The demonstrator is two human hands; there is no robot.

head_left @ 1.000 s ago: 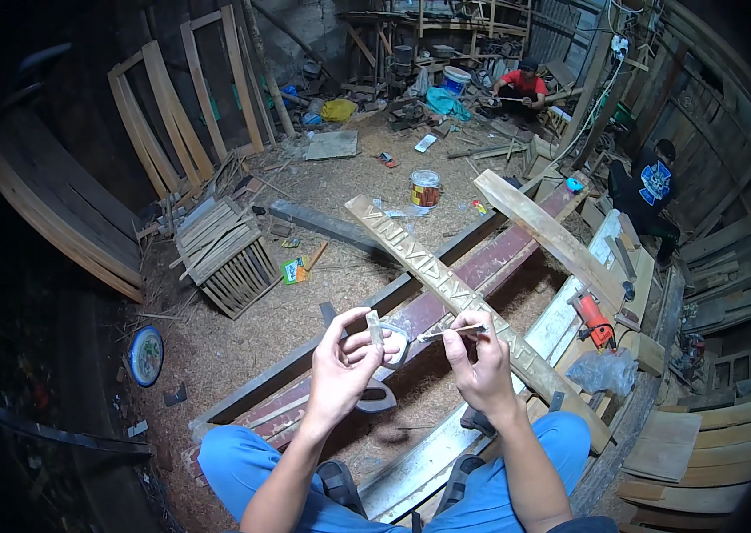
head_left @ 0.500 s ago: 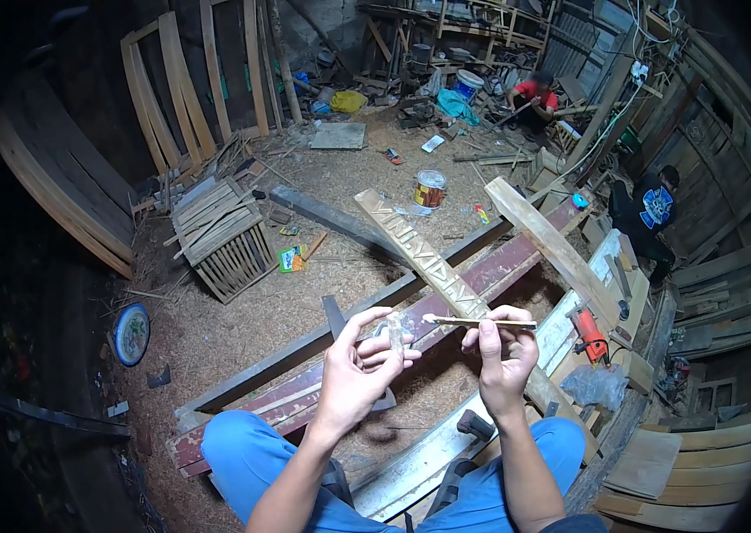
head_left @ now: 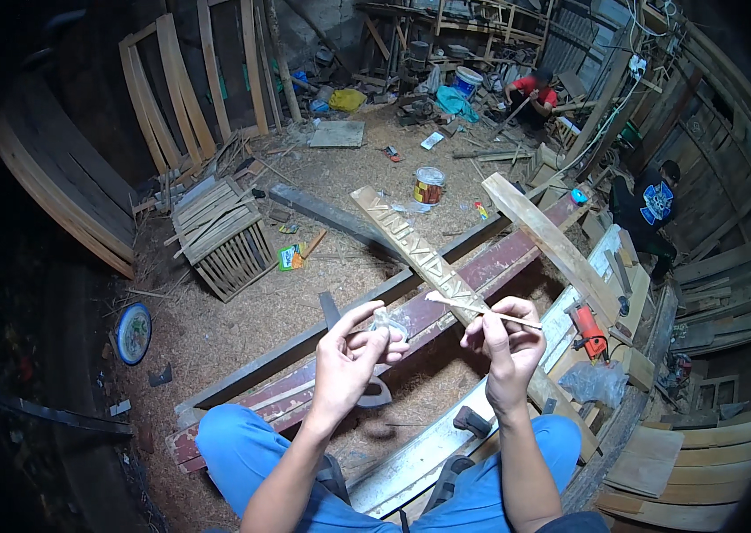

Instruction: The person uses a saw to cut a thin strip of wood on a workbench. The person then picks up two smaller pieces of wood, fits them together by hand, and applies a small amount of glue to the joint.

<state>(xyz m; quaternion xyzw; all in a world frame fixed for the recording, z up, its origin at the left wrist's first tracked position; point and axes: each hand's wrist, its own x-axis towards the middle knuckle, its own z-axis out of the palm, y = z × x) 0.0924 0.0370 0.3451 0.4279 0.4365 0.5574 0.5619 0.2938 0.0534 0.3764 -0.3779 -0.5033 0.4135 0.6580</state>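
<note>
My left hand [head_left: 347, 362] is closed around a small, crumpled clear plastic bag [head_left: 395, 320], its contents hard to make out. My right hand [head_left: 511, 354] pinches a thin wooden stick [head_left: 493, 313], which points left and has a pale dab on its tip. The stick's tip is apart from the bag. Beneath it, a wooden board with carved letters [head_left: 393, 233] lies slantwise across a worn maroon beam [head_left: 511, 264]. Below my left hand is a handsaw [head_left: 374, 396], partly hidden by that hand.
A white-painted plank [head_left: 411, 466] runs between my feet. A red power tool [head_left: 586, 330] and a clear plastic bag [head_left: 593, 382] lie at right. Ahead stand a paint can [head_left: 429, 186] and a slatted crate [head_left: 231, 253]. Two people [head_left: 534, 98] sit at far right.
The stick has tilted, its tip now higher and its right end lower. My left hand has shifted slightly left and turned the bag, lowering it away from the stick.
</note>
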